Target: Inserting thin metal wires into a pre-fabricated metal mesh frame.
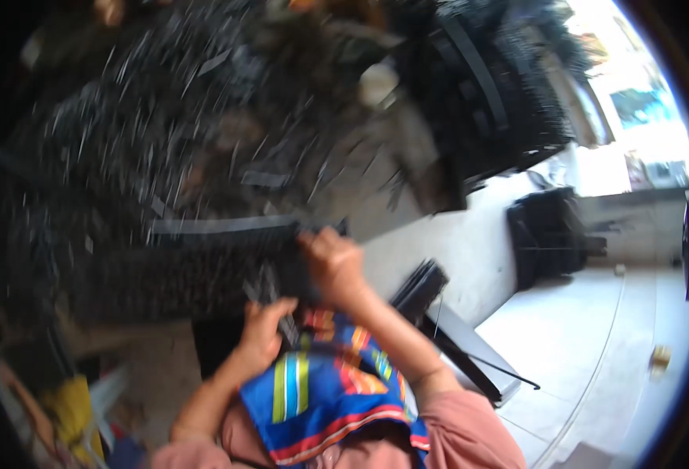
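Observation:
Motion smears much of the view. A long black piece (180,273) with a textured face and a grey strip (223,226) along its far edge lies across in front of me. My right hand (333,262) is closed on its right end, close to where the strip stops. Lower and to the left, my left hand (262,334) is closed at the near side of the black piece, beside a blurred dark grey, streaky thing; what its fingers hold I cannot make out. A blue cloth (329,399) with bright patterns and a red border lies over my lap.
Beyond the black piece spreads a heap of dark scraps (204,125). Black bags or cases stand at the upper right (501,94) and on the pale floor (547,238). A black-and-grey object (469,352) is near my right arm; a yellow item (71,414) is at lower left.

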`<action>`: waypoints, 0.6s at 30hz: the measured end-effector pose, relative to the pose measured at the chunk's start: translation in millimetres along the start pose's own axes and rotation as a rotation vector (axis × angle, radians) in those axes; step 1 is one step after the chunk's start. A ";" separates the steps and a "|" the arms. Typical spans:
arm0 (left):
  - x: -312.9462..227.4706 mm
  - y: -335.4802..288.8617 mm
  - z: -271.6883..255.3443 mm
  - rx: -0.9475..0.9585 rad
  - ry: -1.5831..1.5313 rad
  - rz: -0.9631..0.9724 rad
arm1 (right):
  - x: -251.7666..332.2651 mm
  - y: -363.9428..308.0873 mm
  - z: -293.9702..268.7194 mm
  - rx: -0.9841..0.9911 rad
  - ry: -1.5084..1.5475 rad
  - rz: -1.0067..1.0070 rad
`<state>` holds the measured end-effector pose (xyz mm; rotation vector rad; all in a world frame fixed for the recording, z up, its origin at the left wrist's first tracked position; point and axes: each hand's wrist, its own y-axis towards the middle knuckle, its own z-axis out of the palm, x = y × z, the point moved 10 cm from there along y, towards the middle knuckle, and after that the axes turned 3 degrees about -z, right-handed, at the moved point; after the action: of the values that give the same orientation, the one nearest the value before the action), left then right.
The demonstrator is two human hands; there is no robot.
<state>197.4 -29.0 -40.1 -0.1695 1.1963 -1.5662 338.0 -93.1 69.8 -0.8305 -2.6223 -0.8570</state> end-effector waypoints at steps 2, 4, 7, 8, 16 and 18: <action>3.5 -2.1 -3.9 0.026 -0.003 -0.015 | 8.9 -5.1 1.0 0.003 0.029 0.040; -4.8 -5.4 -0.2 0.016 -0.032 0.043 | 10.0 -15.1 -3.6 0.055 0.212 0.131; -8.5 -2.0 4.3 0.024 -0.030 0.107 | -3.5 -35.6 3.4 0.043 0.586 0.322; -10.7 -11.3 22.4 0.104 0.024 0.078 | -14.5 -47.6 17.3 0.038 0.833 0.434; 4.0 -15.0 31.1 0.219 0.113 -0.066 | 2.0 -35.0 31.9 0.302 0.925 0.480; 10.8 -13.0 21.4 0.194 0.102 -0.105 | 10.2 -38.0 33.4 0.431 0.829 0.496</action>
<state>198.6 -51.8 -25.0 -0.0261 1.1202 -1.7911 305.1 -93.5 30.1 -0.7356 -1.6731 -0.3519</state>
